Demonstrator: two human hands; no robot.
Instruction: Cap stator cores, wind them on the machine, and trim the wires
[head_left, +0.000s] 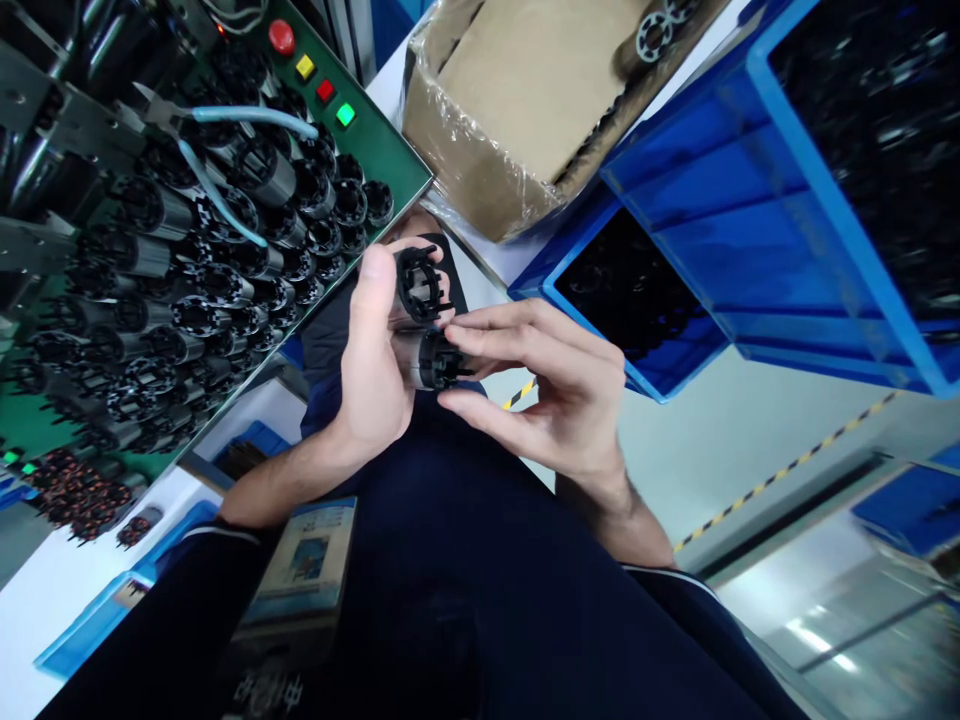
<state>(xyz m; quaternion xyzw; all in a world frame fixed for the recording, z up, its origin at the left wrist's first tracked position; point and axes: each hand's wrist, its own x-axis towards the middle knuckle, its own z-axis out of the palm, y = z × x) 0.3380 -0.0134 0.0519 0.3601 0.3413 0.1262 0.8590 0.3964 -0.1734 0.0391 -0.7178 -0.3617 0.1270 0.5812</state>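
Fingers of the left hand (375,300) close around a metal sleeve (417,290) with a black toothed collar; fingers of the right hand (510,335) pinch a matching sleeve (429,360) at its black end, just below the first; both sleeves are held just beside the corner of a green panel (375,145); rows of like sleeves (187,290) stand on that panel; a plastic-lined cardboard box (510,120) and a blue crate (750,230) lie to its right.

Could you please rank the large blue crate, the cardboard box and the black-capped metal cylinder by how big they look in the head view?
1. Large blue crate, though the frame cuts it off and it may sit nearer the camera, so its lead is unsure.
2. Cardboard box
3. Black-capped metal cylinder
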